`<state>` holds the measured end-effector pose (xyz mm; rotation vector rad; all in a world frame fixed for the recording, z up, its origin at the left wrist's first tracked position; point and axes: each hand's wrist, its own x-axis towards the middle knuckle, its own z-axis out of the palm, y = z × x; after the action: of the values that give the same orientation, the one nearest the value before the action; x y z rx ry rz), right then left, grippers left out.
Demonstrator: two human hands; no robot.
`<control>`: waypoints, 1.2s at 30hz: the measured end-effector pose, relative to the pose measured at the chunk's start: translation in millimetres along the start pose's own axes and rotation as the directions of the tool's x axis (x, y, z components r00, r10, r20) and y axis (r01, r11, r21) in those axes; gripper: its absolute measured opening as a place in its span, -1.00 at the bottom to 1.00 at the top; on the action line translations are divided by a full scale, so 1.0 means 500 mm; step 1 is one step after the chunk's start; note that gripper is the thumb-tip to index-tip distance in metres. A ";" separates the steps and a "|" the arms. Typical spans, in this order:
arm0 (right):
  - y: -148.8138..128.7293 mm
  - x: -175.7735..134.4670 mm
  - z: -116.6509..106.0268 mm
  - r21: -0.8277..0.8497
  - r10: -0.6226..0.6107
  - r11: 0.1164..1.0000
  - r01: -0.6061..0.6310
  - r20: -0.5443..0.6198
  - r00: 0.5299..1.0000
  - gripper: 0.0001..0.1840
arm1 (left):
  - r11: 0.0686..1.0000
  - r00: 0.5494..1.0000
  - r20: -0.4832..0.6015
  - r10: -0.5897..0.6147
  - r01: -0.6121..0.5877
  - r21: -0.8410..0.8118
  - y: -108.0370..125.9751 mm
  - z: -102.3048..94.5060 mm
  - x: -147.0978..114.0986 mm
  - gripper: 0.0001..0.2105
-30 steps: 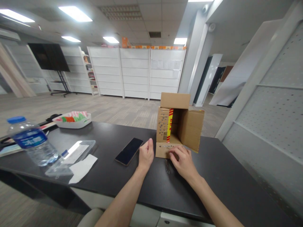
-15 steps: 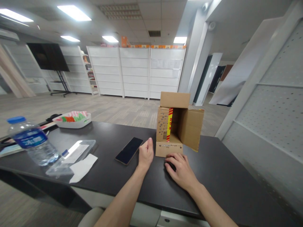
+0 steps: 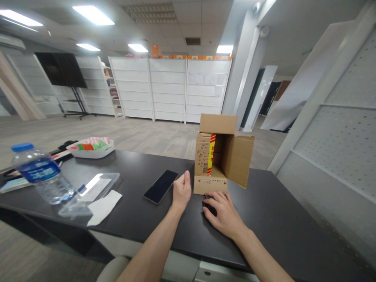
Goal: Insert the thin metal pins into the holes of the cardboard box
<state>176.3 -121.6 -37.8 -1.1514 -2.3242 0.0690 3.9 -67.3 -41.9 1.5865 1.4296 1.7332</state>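
My left hand [image 3: 182,190] is closed in a fist on its side, thumb on top, between a dark phone [image 3: 161,187] and an upright cardboard box [image 3: 202,154]. The inside of the fist is hidden. My right hand [image 3: 222,209] rests on the table in front of the box, its fingers curved over a small black object shaped like a computer mouse [image 3: 212,210], mostly covered by the hand. The box opens toward me, its flaps spread up, right and down. Small holes or studs dot its left flap and its bottom flap [image 3: 210,185].
On the left of the black table [image 3: 141,160] stand a water bottle [image 3: 42,172], a clear plastic case [image 3: 105,184], a piece of white paper [image 3: 104,207] and a white basket [image 3: 92,152] with colourful contents. A perforated panel [image 3: 346,129] rises at the right.
My right hand has slid slightly to the left, with the black object under it. My left hand keeps its pose; the box and phone stay put.
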 end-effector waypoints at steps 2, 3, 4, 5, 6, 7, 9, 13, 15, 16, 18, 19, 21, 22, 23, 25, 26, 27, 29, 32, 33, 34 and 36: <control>-0.002 0.000 -0.002 -0.008 -0.016 1.000 0.016 0.013 1.000 -0.80 | 1.000 1.000 -0.004 0.000 0.000 -0.009 0.000 0.000 0.000 -0.59; -0.003 0.000 -0.003 -0.013 -0.026 1.000 0.026 0.021 0.999 -0.79 | 1.000 1.000 -0.005 0.000 0.000 -0.015 0.000 0.000 0.000 -0.59; -0.004 0.000 -0.004 -0.016 -0.033 0.999 0.034 0.027 0.999 -0.78 | 1.000 1.000 -0.005 0.000 0.000 -0.018 0.000 0.000 -0.001 -0.59; -0.005 0.001 -0.005 -0.015 -0.038 0.999 0.039 0.032 0.999 -0.78 | 1.000 1.000 -0.006 0.002 -0.002 -0.020 0.001 0.000 -0.001 -0.59; -0.006 0.001 -0.006 -0.012 -0.039 0.999 0.040 0.036 0.999 -0.78 | 1.000 1.000 -0.008 0.005 -0.005 -0.018 0.001 0.000 -0.001 -0.59; -0.007 0.001 -0.007 -0.006 -0.040 0.999 0.040 0.040 0.998 -0.78 | 1.000 1.000 -0.011 0.008 -0.009 -0.015 0.002 -0.001 -0.001 -0.59; -0.009 0.001 -0.009 0.005 -0.040 0.999 0.040 0.045 0.998 -0.79 | 1.000 1.000 -0.015 0.011 -0.012 -0.011 0.004 -0.001 -0.001 -0.58; -0.010 0.002 -0.010 0.010 -0.044 0.999 0.043 0.051 0.998 -0.80 | 1.000 1.000 -0.011 0.010 -0.010 -0.013 0.006 -0.002 -0.001 -0.58; -0.011 0.002 -0.011 0.012 -0.043 0.999 0.043 0.055 0.998 -0.80 | 1.000 1.000 -0.012 0.014 -0.014 -0.010 0.004 -0.001 -0.001 -0.58; -0.011 0.003 -0.012 0.013 -0.042 0.999 0.042 0.057 0.997 -0.80 | 1.000 1.000 -0.012 0.015 -0.015 -0.008 0.003 -0.001 0.000 -0.59; -0.011 0.003 -0.012 0.011 -0.039 0.999 0.038 0.060 0.997 -0.80 | 1.000 1.000 -0.014 0.015 -0.015 -0.006 0.001 0.000 0.000 -0.59; -0.012 0.003 -0.013 0.011 -0.037 0.999 0.037 0.062 0.997 -0.80 | 1.000 1.000 -0.015 0.014 -0.014 -0.004 -0.001 0.001 0.000 -0.60; -0.012 0.004 -0.013 0.012 -0.034 0.999 0.033 0.066 0.997 -0.80 | 1.000 1.000 -0.010 0.014 -0.014 0.004 -0.002 0.001 0.000 -0.60; -0.012 0.004 -0.013 0.014 -0.032 0.999 0.031 0.067 0.997 -0.79 | 1.000 1.000 -0.008 0.014 -0.014 0.010 -0.002 0.001 0.000 -0.60; -0.012 0.005 -0.013 0.015 -0.030 0.999 0.029 0.068 0.997 -0.80 | 1.000 1.000 -0.005 0.015 -0.015 0.014 -0.002 0.001 0.000 -0.60; -0.011 0.006 -0.012 0.015 -0.029 1.000 0.028 0.070 0.997 -0.80 | 1.000 1.000 -0.005 0.015 -0.014 0.017 -0.001 0.000 0.000 -0.60; -0.011 0.006 -0.012 0.011 -0.030 1.000 0.029 0.070 0.997 -0.81 | 1.000 1.000 -0.007 0.013 -0.013 0.015 -0.001 0.000 0.000 -0.59; -0.010 0.007 -0.011 0.007 -0.032 0.999 0.031 0.070 0.997 -0.82 | 1.000 1.000 -0.010 0.010 -0.010 0.011 -0.001 0.000 0.000 -0.59; -0.010 0.008 -0.010 -0.004 -0.038 0.999 0.039 0.071 0.997 -0.82 | 1.000 1.000 -0.011 0.005 -0.005 0.005 0.000 0.000 -0.001 -0.59; -0.010 0.009 -0.008 -0.020 -0.048 0.999 0.050 0.069 0.996 -0.83 | 1.000 1.000 -0.013 0.001 -0.001 -0.006 0.002 0.000 -0.001 -0.58; -0.009 0.009 -0.008 -0.026 -0.053 0.998 0.055 0.068 0.996 -0.83 | 1.000 1.000 -0.017 -0.001 0.001 -0.012 0.003 -0.001 -0.001 -0.57; -0.009 0.009 -0.007 -0.031 -0.060 0.998 0.062 0.066 0.996 -0.83 | 1.000 1.000 -0.020 -0.003 0.003 -0.018 0.004 -0.001 -0.001 -0.57; -0.009 0.010 -0.007 -0.039 -0.072 0.996 0.074 0.059 0.996 -0.84 | 1.000 1.000 -0.025 -0.004 0.004 -0.027 0.005 -0.001 -0.001 -0.56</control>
<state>172.1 -121.3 -31.5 -1.0963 -2.4267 0.0285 4.4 -68.9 -39.8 1.5526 1.4145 1.7681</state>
